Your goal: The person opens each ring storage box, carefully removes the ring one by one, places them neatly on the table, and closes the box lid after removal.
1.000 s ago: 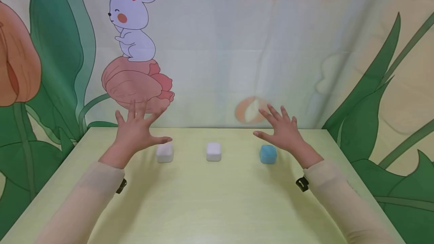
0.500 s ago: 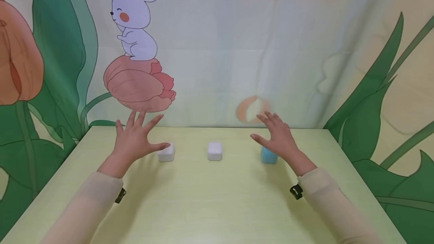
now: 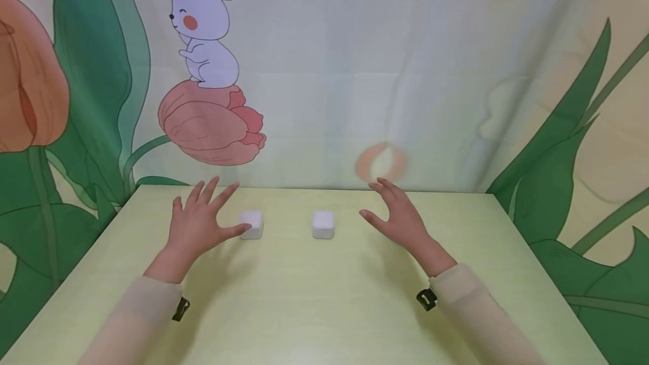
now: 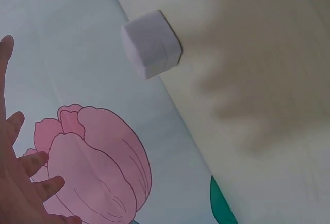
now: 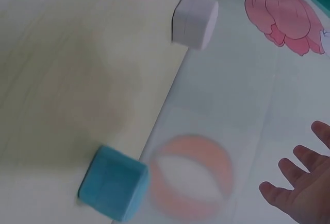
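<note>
My left hand (image 3: 200, 228) hovers over the table's left part with its fingers spread, and its thumb overlaps a white cube (image 3: 255, 225) in the head view. A second white cube (image 3: 323, 224) sits on the table between my hands. On the other side my right hand (image 3: 404, 219) is raised with fingers extended and thumb apart, holding nothing. It hides a blue cube in the head view; the right wrist view shows that blue cube (image 5: 113, 183) on the tabletop, apart from the fingers. In the left wrist view a white cube (image 4: 152, 44) stands clear of the hand.
The pale yellow table (image 3: 304, 308) ends at a hanging cloth backdrop (image 3: 314, 72) printed with a rabbit, tulips and green leaves. Both sleeves carry a small black clip (image 3: 427, 299) near the cuff. Shadows of the arms fall on the tabletop.
My right hand has moved left and toward me, covering the blue cube in the head view. The left hand has come slightly lower. All cubes appear to stay in place as the view shifts slightly.
</note>
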`<state>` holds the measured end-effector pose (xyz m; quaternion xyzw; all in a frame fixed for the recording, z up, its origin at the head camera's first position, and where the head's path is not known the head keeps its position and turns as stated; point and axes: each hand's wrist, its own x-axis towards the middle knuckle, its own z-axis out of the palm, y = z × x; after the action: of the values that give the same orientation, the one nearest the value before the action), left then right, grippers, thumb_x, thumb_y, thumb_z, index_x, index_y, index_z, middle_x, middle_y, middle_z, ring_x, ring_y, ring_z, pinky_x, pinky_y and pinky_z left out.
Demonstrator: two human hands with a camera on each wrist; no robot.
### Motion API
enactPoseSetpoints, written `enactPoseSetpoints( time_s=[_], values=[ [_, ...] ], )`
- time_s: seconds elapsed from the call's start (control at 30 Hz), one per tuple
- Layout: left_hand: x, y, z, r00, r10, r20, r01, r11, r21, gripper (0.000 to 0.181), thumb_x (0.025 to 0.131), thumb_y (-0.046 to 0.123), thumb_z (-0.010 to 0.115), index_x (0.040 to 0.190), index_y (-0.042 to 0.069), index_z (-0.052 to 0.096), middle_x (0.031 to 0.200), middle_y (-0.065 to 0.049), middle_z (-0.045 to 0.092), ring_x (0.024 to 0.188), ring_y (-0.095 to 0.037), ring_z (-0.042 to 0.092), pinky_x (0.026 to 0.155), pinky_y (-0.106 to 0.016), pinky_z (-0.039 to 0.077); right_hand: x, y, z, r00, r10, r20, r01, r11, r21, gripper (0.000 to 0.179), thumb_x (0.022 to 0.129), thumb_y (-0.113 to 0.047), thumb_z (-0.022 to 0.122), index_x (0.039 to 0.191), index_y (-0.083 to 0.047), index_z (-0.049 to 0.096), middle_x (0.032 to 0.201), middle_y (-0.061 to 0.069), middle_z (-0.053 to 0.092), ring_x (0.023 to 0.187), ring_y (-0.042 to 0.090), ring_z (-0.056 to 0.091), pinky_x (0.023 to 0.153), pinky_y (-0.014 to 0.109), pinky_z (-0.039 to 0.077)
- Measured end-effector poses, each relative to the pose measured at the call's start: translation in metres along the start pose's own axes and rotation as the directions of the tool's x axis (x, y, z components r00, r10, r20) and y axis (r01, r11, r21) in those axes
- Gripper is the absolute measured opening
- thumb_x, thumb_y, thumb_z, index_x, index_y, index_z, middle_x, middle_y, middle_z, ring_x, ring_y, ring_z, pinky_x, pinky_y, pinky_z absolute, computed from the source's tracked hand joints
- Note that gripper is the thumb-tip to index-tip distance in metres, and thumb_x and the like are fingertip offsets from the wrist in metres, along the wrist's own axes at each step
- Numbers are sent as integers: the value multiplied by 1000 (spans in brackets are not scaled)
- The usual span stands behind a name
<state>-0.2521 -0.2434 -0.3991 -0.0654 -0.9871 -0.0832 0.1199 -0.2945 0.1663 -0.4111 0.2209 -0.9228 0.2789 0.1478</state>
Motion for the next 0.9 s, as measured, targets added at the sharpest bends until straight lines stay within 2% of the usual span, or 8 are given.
enactPoseSetpoints(
  time_s=[0.27,0.53,0.73,0.9],
  values=[
    [-11,-4,10,1000,-18,-22,18,1000,-23,90,84,60,72,157,22,38,165,-22,31,148,-51,30,111,-78,28,-2,-12,16,1000,-9,-2,9,997,80,64,94,-35,69,148,-9,50,161,18,42,148,45,41,112,65,42],
    [-17,-11,23,999,-22,-28,19,996,-82,88,84,58,73,156,18,40,159,-28,39,138,-52,47,99,-72,45,1,-23,33,999,-13,48,3,983,185,65,95,-32,70,150,-7,48,160,19,43,149,42,41,117,62,39],
    [-19,-15,31,999,-26,-23,23,994,-108,91,83,57,75,156,15,40,158,-30,41,135,-52,51,97,-71,48,4,-34,46,996,-23,82,2,971,241,66,94,-30,72,150,-6,48,160,19,44,149,40,41,119,60,37],
    [-16,-18,35,999,-49,9,50,987,-152,98,84,55,75,159,8,33,159,-29,40,138,-52,48,101,-72,45,9,-43,55,993,-35,112,5,967,256,68,92,-27,76,150,-7,48,158,17,47,141,38,51,117,57,41]
  ],
)
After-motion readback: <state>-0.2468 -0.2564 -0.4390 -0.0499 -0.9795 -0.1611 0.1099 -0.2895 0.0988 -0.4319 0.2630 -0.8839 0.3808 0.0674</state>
